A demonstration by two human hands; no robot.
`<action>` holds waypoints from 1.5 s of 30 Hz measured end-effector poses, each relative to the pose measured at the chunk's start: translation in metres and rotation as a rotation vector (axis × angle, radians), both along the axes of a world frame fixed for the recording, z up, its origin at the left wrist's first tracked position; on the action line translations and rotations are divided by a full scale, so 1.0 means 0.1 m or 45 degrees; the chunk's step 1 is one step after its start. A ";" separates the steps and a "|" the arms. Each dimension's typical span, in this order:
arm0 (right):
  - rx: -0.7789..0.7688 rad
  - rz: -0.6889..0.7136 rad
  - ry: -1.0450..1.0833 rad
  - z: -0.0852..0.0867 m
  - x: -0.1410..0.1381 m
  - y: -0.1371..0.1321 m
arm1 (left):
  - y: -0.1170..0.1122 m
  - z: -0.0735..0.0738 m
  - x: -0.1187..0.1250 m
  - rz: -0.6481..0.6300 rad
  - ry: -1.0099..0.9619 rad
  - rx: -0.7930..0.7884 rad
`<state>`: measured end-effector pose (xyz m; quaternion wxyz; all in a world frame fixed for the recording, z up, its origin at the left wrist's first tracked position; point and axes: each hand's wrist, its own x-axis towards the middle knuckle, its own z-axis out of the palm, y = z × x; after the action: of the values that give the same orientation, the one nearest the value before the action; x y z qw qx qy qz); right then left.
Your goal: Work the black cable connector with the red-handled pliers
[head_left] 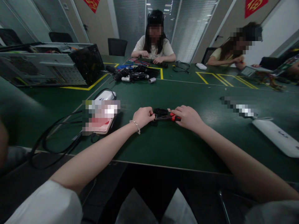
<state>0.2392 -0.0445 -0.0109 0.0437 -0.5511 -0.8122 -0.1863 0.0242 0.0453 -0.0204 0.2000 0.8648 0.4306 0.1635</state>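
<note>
My right hand [188, 117] is closed on a pair of red-handled pliers [175, 117], whose metal jaws point left toward my other hand. Fingers pinched together, my left hand [142, 116] meets the jaws' tip and holds something small that I cannot make out; a bracelet is on this wrist. Between the two hands lies a small black bundle [160, 111], perhaps coiled cable, just behind the pliers on the green table [149, 141].
An opened computer case [44, 68] lies at the back left. Phones [102, 123] and black cables [58, 151] are left of my hands. Black tools [133, 74] lie ahead, a white power bank [277, 137] at right. Two people sit across the table.
</note>
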 end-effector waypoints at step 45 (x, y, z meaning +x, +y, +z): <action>0.073 -0.011 -0.117 0.08 -0.02 -0.05 | -0.03 0.03 0.00 0.012 -0.005 -0.032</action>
<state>0.2371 -0.0491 -0.0025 0.0214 -0.5440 -0.8052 -0.2348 0.0242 0.0418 -0.0171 0.2109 0.8598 0.4364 0.1607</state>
